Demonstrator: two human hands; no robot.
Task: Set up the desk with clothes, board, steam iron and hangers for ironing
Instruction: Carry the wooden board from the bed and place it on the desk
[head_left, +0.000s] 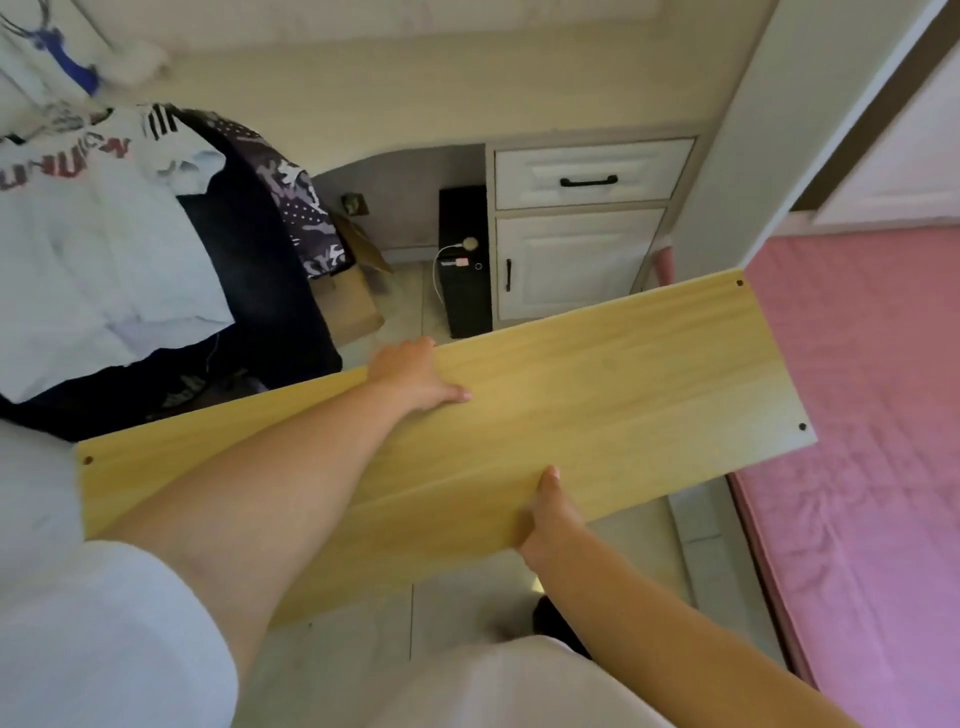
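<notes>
Two hands carry the board (597, 395) in the air above the floor (415, 312), between the bed (872, 415) on the right and the clothes (104, 234) heaped at the left; it lies nearly flat, its long axis running from lower left to upper right. The left hand (415, 374) reaches across the top face and grasps the far long edge, thumb lying on the wood and the other fingers out of sight behind the edge. The right hand (545, 514) grasps the near long edge, thumb on top and fingers curled under. Both grips sit near the middle of the length, opposite each other. It looks like a stiff laminated panel with small holes near its corners, so it should not flex or sag, but its smooth face is likely slippery and gives a thumb little purchase; a hold that wraps an edge, as now, seems the safer one. Judged by its length, it is probably moderately heavy and apt to swing, and its projecting ends could knock the cabinet (582, 228) or the black computer case (465, 260) under the tabletop (415, 104). Keeping the hands spread across its width and close to the balance point should hold it level while it is lifted to the pale tabletop ahead.
</notes>
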